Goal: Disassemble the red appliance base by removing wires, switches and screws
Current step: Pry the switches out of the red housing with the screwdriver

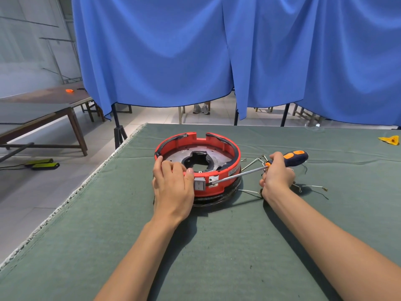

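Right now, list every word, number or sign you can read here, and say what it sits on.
"I" and "O": marks on the white rocker switch in the round red plastic appliance base.
White label on the base's wall: printed lines, too small and blurred to read.
Nothing else legible.

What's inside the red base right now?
Inside the red base sits a grey metal plate with a black-edged centre opening. The left hand covers the near-left part.

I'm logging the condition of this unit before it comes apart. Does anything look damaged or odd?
Yes. The label on the red base beside the white switch looks torn and partly peeled, and loose wires lie scattered on the green mat.
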Demonstrator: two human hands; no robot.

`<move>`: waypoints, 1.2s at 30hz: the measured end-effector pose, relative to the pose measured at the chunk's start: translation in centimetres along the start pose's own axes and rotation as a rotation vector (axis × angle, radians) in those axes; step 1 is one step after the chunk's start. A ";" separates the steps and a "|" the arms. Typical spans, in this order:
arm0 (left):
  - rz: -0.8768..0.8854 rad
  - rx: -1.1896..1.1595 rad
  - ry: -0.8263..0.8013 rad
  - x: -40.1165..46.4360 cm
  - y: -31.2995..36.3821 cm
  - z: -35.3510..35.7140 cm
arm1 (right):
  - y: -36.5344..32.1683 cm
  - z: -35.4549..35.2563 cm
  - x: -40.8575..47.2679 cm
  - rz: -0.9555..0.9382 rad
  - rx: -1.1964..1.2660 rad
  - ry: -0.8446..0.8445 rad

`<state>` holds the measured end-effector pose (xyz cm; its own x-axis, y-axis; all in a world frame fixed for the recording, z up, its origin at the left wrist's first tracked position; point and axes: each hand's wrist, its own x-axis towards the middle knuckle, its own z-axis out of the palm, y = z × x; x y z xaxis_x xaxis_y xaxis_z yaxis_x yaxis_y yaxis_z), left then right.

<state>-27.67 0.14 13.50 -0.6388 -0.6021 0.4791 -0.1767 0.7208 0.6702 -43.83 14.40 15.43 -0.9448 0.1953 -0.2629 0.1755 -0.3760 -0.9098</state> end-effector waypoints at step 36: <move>0.020 0.006 -0.032 0.3 -0.1 0.0 | -0.1 -0.4 -0.5 0.017 0.052 0.030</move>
<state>-27.88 -0.15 13.56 -0.6657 -0.5762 0.4742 -0.1678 0.7347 0.6573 -43.26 14.70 15.50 -0.9328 0.2155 -0.2888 0.1761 -0.4264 -0.8872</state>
